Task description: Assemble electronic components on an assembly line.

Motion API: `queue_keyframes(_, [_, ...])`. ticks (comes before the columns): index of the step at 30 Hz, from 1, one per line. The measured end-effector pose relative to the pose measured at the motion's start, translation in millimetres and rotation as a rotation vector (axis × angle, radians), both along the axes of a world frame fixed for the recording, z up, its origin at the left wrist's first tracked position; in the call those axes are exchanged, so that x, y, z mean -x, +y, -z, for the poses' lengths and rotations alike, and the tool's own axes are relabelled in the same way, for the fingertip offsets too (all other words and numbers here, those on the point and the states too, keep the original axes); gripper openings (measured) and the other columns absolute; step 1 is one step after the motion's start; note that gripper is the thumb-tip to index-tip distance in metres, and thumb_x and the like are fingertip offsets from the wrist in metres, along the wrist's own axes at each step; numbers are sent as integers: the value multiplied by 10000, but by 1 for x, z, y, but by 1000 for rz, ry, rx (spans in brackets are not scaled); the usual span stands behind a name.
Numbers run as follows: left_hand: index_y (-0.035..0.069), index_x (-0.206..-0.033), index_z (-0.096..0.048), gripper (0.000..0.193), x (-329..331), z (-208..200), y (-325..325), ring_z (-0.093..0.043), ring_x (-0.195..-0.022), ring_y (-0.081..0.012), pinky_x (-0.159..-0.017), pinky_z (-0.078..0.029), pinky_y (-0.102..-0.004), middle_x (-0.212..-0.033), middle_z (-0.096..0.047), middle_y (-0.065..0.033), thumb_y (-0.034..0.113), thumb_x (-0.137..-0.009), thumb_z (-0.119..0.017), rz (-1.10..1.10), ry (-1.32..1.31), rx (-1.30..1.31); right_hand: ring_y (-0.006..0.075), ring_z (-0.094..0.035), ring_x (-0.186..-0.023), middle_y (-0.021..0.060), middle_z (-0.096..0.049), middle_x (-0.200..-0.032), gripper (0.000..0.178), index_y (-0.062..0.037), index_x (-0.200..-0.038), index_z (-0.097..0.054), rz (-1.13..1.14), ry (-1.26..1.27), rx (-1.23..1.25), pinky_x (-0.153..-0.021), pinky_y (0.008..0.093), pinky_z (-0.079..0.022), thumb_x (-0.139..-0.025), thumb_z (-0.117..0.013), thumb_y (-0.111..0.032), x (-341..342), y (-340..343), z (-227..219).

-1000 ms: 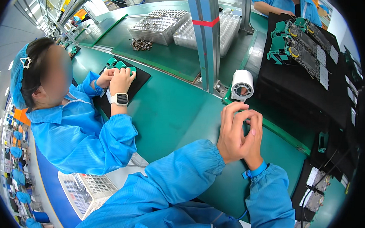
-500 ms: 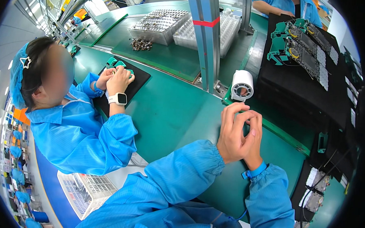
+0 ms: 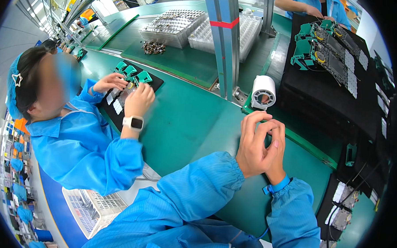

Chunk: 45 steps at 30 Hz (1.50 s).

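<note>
I have the left hand relaxed and loosely bowed, touching the right hand, which is partly covered, so I cannot tell how far that one is closed. Just beyond them both I see a white, plastic-looking cylindrical device with a round spoked opening, beside the far edge of the smooth green tabletop. Over to the left, a co-worker's watch-wearing hand is near green-and-grey circuit assemblies on a flat black mat
</note>
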<state>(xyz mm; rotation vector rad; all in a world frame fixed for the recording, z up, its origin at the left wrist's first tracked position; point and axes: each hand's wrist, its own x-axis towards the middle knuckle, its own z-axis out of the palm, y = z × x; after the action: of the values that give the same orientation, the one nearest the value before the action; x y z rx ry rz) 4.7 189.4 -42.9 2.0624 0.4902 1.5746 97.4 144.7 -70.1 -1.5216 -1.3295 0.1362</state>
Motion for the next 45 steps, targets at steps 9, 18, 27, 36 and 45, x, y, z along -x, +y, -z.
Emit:
queue_keyframes(9, [-24,-1088,-587,332,-1,-2,-2,-493,-1137,-408,-974,-422,-490,-1193,-496,-228,90,-779,-632,2,-5,-9,411,-551,-1037,231,-512,-1180,350,13,-1117,-548,5,-11,-21,-849,444,-495,-772,-585,-34,1,-1,-3])
queue_keyframes(18, [-14,-1046,-597,301,3,-9,-1,-505,-1124,-399,-954,-418,-486,-1177,-534,-206,78,-763,-642,7,23,-65,399,-549,-1025,212,-522,-1162,318,11,-1096,-552,-45,-107,-134,-856,427,-489,-790,-604,-59,-7,7,6])
queue_keyframes(27, [7,-989,-640,275,120,-10,-71,-624,-982,-346,-856,-490,-423,-1069,-627,-157,-13,-720,-692,25,360,56,313,-563,-1046,157,-538,-1127,245,-15,-1035,-566,39,124,-42,-820,361,-492,-795,-579,29,-4,6,-1])
queue_keyframes(36, [69,-1263,-579,489,202,17,-46,-482,-1189,-402,-992,-368,-491,-1284,-499,-219,167,-807,-726,-501,922,75,300,-565,-1038,139,-535,-1139,257,-16,-1056,-555,31,131,-45,-821,357,-483,-805,-579,32,-7,8,5])
queue_keyframes(45, [-6,-1265,-556,460,232,22,-23,-655,-865,-344,-707,-523,-404,-1032,-652,-202,83,-840,-707,-499,928,-227,281,-598,-1002,135,-569,-1084,278,-8,-1078,-562,71,129,-63,-786,349,-511,-806,-600,35,-12,7,11])
